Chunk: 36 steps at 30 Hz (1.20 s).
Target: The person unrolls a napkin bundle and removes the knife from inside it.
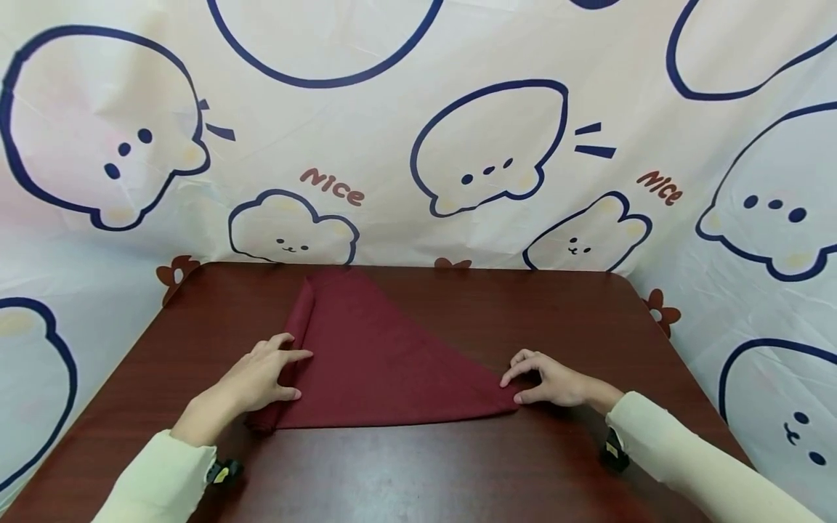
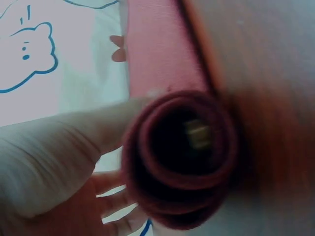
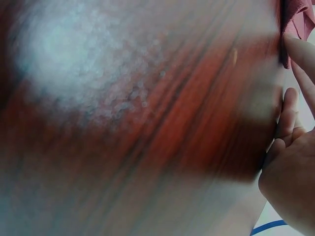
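We had the maroon cloth (image 1: 392,363) on the table (image 1: 418,476), its left side wound into a roll (image 1: 300,312) and its flat part narrowing to a corner on the right. Our left hand (image 1: 255,374) rested on the roll near its close end, fingers spread and nearly straight rather than clenched. Our right hand (image 1: 556,379) pinched the corner between thumb and bent fingers. We judged the step to be rolling the cloth towards that corner.

To do it well, we needed an even push along the whole roll; the left hand lay towards the near end only, so the far end, by the table's back edge, risked lagging and skewing the spiral. The right hand's part, as we read it, was light tension, enough to keep the flat stretch smooth without dragging the roll sideways. From the left wrist, the roll's end showed loose layers around a wide hollow, so snugger turns seemed worth seeking, with the near edges kept in line.
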Available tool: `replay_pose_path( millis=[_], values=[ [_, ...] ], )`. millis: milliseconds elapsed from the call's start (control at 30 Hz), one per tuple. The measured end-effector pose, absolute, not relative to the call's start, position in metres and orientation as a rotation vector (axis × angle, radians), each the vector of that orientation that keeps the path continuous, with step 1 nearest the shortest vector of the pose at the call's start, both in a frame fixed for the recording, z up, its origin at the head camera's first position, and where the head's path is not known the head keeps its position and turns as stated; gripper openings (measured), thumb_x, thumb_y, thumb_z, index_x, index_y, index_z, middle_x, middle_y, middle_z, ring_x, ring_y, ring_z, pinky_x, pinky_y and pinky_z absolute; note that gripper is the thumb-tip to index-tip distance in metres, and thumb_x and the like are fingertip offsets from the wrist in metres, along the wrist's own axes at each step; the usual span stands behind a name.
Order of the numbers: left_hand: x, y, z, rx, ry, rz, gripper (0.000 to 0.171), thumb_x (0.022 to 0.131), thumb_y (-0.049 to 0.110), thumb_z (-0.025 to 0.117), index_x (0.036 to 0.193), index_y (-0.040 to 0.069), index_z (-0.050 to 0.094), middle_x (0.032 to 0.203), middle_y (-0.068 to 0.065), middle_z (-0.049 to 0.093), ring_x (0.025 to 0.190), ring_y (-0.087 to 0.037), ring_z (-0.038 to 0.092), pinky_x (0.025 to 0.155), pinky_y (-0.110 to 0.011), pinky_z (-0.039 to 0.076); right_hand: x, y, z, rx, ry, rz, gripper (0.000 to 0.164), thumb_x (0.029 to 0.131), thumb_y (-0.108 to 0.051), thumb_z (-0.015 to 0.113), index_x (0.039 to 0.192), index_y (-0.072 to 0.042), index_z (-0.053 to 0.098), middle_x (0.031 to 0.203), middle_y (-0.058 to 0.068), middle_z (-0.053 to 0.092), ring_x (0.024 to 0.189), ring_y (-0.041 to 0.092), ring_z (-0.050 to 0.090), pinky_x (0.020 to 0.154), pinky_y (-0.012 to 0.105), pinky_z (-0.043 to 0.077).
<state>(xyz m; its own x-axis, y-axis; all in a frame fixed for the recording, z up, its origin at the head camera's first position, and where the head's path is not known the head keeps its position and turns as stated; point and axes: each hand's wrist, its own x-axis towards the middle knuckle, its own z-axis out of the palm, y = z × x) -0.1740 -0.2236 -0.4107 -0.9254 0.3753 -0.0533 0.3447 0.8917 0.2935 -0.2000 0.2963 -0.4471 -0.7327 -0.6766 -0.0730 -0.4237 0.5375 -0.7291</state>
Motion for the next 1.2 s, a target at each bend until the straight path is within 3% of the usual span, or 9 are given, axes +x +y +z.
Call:
replay_pose_path(
  millis=[233,467,700,1200],
  values=[
    [-0.177,-0.231,-0.418,0.553,3.004,0.409,0.05,0.078,0.022,0.086,0.125,0.009,0.072,0.143,-0.029,0.048,0.119,-0.05,0.05,0.089,-0.062,0.05,-0.202,0.297,-0.446,-0.919,2.448,-1.007,0.023,0.088,-0.022,0.078,0.111,-0.019,0.076,0.114,0.003,0.055,0.108,0.008,0.046,0.096,0.029,0.038],
    [-0.178,-0.241,-0.415,0.542,2.967,0.522,0.05,0.08,0.013,0.084,0.127,0.004,0.068,0.143,-0.034,0.045,0.124,-0.056,0.048,0.094,-0.066,0.047,-0.203,0.3,-0.447,-0.918,2.437,-1.009,0.023,0.089,-0.021,0.078,0.111,-0.019,0.076,0.114,0.004,0.056,0.108,0.008,0.046,0.096,0.03,0.038],
    [-0.177,-0.257,-0.41,0.496,2.931,0.576,0.05,0.082,0.007,0.081,0.128,0.001,0.064,0.14,-0.036,0.046,0.127,-0.054,0.047,0.098,-0.066,0.046,-0.201,0.297,-0.446,-0.902,2.422,-1.015,0.023,0.089,-0.023,0.077,0.112,-0.019,0.076,0.114,0.004,0.055,0.109,0.009,0.045,0.096,0.031,0.038],
    [-0.178,-0.277,-0.414,0.49,2.912,0.627,0.051,0.083,0.008,0.08,0.13,-0.003,0.062,0.131,-0.034,0.054,0.122,-0.051,0.05,0.098,-0.067,0.045,-0.198,0.296,-0.446,-0.888,2.43,-1.014,0.022,0.089,-0.023,0.078,0.111,-0.019,0.076,0.115,0.004,0.055,0.109,0.009,0.044,0.096,0.031,0.037]
  ],
)
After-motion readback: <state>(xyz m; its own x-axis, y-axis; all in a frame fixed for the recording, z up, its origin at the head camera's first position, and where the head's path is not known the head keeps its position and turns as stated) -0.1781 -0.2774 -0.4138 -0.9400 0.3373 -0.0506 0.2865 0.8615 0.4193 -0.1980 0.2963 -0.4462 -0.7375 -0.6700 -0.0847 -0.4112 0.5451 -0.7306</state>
